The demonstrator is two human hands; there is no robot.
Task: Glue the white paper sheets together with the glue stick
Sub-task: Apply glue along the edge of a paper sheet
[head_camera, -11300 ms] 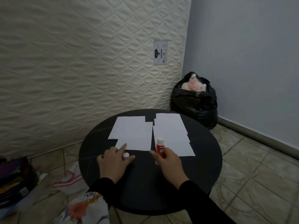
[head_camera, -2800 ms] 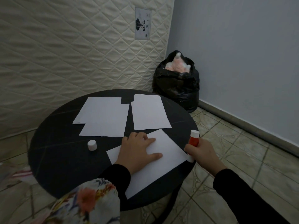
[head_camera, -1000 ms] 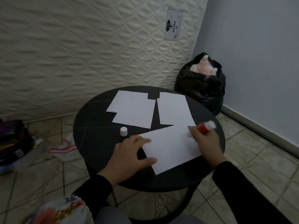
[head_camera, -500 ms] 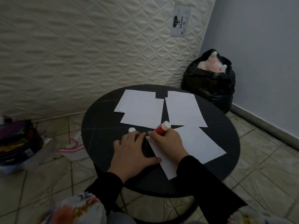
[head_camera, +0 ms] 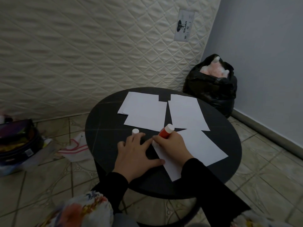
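Note:
On the round black table (head_camera: 105,128) a white paper sheet (head_camera: 201,146) lies turned at an angle near me. My right hand (head_camera: 172,146) grips the red glue stick (head_camera: 166,131), its lower end pressed down at the sheet's left edge, white base pointing up. My left hand (head_camera: 136,153) lies flat on the table beside that edge, thumb touching the paper. The white cap (head_camera: 135,131) stands just beyond my left fingers. Two overlapping sheets (head_camera: 144,110) lie at the back left, and one more sheet (head_camera: 186,110) at the back right.
A quilted mattress (head_camera: 98,46) leans against the wall behind the table. A stuffed black rubbish bag (head_camera: 213,89) sits on the tiled floor at the right. Bags and a cloth (head_camera: 73,148) lie on the floor to the left.
My right hand carried the glue stick from the near sheet's right corner across to its left edge by my left hand. In the last half second it has barely moved.

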